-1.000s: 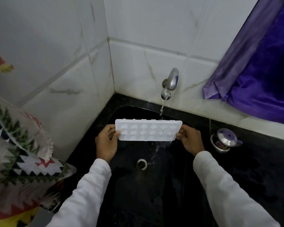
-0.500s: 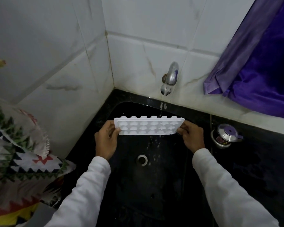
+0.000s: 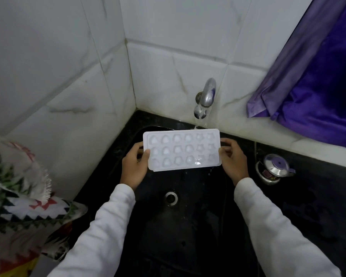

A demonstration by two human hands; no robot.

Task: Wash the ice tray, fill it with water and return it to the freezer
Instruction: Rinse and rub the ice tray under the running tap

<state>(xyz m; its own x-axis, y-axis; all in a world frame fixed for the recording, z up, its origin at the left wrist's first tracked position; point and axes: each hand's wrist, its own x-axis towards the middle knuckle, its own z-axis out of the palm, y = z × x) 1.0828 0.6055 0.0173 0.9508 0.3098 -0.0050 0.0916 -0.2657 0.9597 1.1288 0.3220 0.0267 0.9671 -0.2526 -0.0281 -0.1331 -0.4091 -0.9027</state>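
Observation:
I hold a white plastic ice tray (image 3: 181,149) with several shaped pockets over the black sink (image 3: 188,226). My left hand (image 3: 134,166) grips its left end and my right hand (image 3: 235,158) grips its right end. The tray's pocket side faces me, tilted with its far edge raised. A thin stream of water runs from the chrome tap (image 3: 205,98) and lands at the tray's far right edge. Drops fall from the tray's lower right corner.
A sink drain (image 3: 171,197) lies below the tray. A small steel lidded pot (image 3: 274,168) stands on the black counter to the right. A purple curtain (image 3: 318,76) hangs at upper right. Patterned cloth (image 3: 18,196) fills the left edge. White tiled walls meet in the corner.
The tray has tipped from nearly edge-on to face me, and its far edge has risen closer to the tap. Both hands have kept their grip on the tray's ends.

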